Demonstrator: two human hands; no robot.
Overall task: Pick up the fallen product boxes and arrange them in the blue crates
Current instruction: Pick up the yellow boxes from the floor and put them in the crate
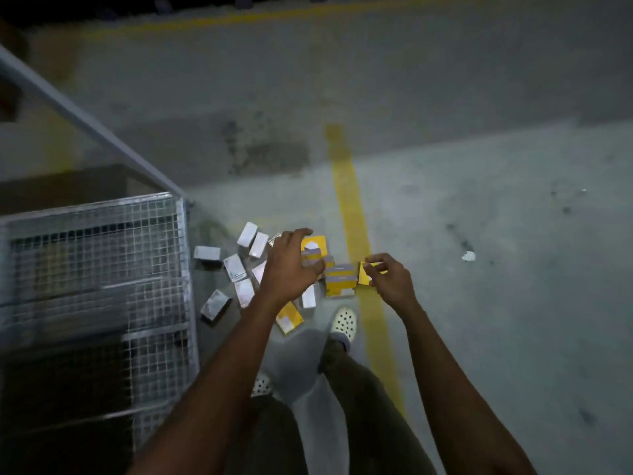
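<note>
Several small product boxes lie scattered on the concrete floor beside a wire cage. Some are white, like the one (206,253) nearest the cage. Others are yellow and grey, like the box (339,281) in the middle and the yellow box (289,317) by my foot. My left hand (291,265) reaches down over the pile with its fingers spread, above a yellow and grey box (314,250). Fingertips of my right hand (388,277) pinch a small yellow box (364,278) at the right edge of the pile. No blue crate is in view.
A grey wire-mesh cage (102,269) with shelves stands at the left, with a metal rail (85,118) running up behind it. A yellow floor line (356,234) passes right of the pile. My feet in white perforated clogs (343,320) stand just below the boxes.
</note>
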